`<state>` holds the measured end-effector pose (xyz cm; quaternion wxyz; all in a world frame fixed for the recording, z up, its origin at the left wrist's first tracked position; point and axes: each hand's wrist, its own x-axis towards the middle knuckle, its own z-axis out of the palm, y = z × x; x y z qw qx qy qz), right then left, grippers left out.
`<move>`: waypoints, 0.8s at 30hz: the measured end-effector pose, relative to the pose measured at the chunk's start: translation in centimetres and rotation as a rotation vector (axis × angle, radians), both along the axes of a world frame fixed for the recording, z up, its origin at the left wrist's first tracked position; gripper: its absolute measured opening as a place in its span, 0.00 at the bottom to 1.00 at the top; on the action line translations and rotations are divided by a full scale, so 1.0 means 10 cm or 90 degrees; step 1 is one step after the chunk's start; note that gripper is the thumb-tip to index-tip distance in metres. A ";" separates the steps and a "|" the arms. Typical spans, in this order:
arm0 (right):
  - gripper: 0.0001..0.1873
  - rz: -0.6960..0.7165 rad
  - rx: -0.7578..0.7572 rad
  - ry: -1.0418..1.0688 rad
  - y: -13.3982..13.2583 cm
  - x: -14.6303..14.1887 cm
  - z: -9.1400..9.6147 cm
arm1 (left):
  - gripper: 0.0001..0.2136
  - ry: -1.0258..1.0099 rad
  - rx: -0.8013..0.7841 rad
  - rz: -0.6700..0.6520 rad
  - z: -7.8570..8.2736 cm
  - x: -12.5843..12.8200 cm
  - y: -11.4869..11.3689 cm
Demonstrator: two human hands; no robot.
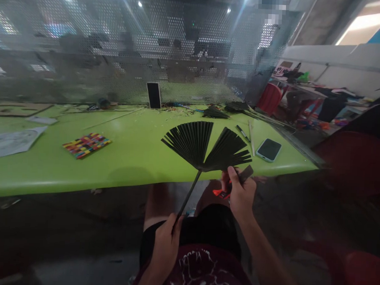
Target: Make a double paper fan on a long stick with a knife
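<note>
My left hand (167, 238) is closed round the thin stem of a dark fan-shaped piece (190, 142), with narrow pleated strips like a palm leaf. The fan spreads upward over the table edge, a V-shaped gap splitting its strips in two. By its lower right corner, my right hand (242, 193) is closed, thumb on top, on a short dark flat strip (246, 174) that sticks out past the fingers. Under that hand shows an orange-red tool (221, 194); its kind and how it is held are partly hidden by the fingers.
On the green table (126, 169) lie a colourful woven square (87, 145), a drawing sheet (15, 142), a phone (269, 150) and a pen (243, 133). A dark upright panel (154, 95) leans against the perforated metal screen (117, 80). Dark leaf pieces (215, 112) and scraps lie along it.
</note>
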<state>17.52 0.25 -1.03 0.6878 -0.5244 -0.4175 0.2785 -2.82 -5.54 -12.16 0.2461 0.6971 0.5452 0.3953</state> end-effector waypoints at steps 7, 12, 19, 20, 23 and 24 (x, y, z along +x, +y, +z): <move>0.21 0.022 -0.032 -0.023 -0.10 -0.22 -0.04 | 0.16 -0.053 -0.050 0.021 0.08 0.04 0.01; 0.19 0.119 -0.077 -0.048 -0.20 -0.30 -0.17 | 0.18 -0.079 -0.076 0.068 0.14 0.06 0.05; 0.22 0.178 -0.087 -0.192 -0.28 -0.26 -0.25 | 0.22 -0.151 -0.189 0.046 0.30 0.15 0.07; 0.23 0.168 -0.080 -0.223 -0.28 -0.25 -0.25 | 0.22 -0.156 -0.205 0.042 0.31 0.17 0.06; 0.24 0.158 -0.045 -0.313 -0.27 -0.26 -0.24 | 0.22 -0.174 -0.244 0.030 0.32 0.23 0.04; 0.23 0.157 -0.029 -0.339 -0.26 -0.26 -0.24 | 0.22 -0.183 -0.252 0.029 0.31 0.24 0.03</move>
